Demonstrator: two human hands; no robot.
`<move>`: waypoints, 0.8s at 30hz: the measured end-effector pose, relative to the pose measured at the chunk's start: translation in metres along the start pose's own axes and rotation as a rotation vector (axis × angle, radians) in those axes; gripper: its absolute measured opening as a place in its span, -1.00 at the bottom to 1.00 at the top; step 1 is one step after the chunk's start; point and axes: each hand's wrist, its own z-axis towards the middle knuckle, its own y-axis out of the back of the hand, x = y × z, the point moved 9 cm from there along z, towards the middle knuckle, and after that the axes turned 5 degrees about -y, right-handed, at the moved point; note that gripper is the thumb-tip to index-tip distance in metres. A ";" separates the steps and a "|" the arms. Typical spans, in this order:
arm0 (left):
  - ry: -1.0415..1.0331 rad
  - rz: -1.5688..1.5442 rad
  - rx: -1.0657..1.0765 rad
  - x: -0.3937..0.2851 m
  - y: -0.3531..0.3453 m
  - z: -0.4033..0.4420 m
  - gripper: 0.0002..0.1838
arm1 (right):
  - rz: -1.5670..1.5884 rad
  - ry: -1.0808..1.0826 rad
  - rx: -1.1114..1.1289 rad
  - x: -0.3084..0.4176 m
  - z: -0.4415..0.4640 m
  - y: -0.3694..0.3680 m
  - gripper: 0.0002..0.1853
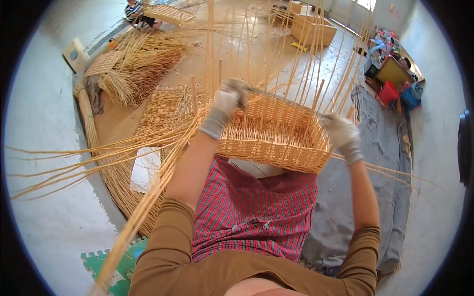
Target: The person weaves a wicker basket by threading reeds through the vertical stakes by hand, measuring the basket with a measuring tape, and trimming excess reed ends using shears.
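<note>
A rectangular wicker basket (276, 150) in progress lies in front of me above my lap, its long stakes (308, 54) standing up from the far side. A thin dark rod (281, 98) spans its far part from left to right. My left hand (229, 103), in a grey-white glove, is closed around the rod's left end above the basket's left corner. My right hand (341, 133), gloved too, is at the basket's right corner with its fingers bent in by the rod's right end; what they grip there is partly hidden. Loose willow rods (163, 163) fan out on the left.
A red striped cloth (252, 212) covers my lap. Woven panels (160, 111) and rod bundles (138, 69) lie left. A wooden box (313, 30) stands at the back, a red bucket (388, 92) at right. Grey cloth (377, 182) covers the right floor. Another person (138, 14) sits far left.
</note>
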 end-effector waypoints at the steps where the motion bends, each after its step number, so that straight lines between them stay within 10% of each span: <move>1: -0.004 0.242 -0.232 -0.026 0.046 0.010 -0.78 | 0.103 0.057 -0.106 -0.052 0.014 0.004 -0.71; 4: -0.200 0.041 -0.715 -0.053 0.145 0.004 -0.70 | 0.019 0.049 -0.238 -0.113 0.031 0.040 -0.72; 8: -0.150 0.428 -0.810 -0.019 0.205 0.024 -0.72 | 0.136 0.094 -0.288 -0.107 0.036 0.041 -0.72; 11: -0.220 0.624 -0.762 -0.005 0.228 0.031 -0.80 | 0.178 0.073 -0.274 -0.105 0.039 0.027 -0.72; 13: -0.401 0.009 -0.391 -0.007 0.199 0.039 -0.85 | 0.187 0.013 -0.227 -0.111 0.034 0.027 -0.68; 21: -0.156 0.085 -0.409 -0.014 0.182 0.031 -0.73 | 0.246 -0.252 -0.022 -0.143 0.033 0.009 -0.69; 24: -0.167 0.163 -0.364 -0.018 0.181 0.028 -0.74 | -0.019 0.108 -0.238 -0.111 0.031 0.025 -0.53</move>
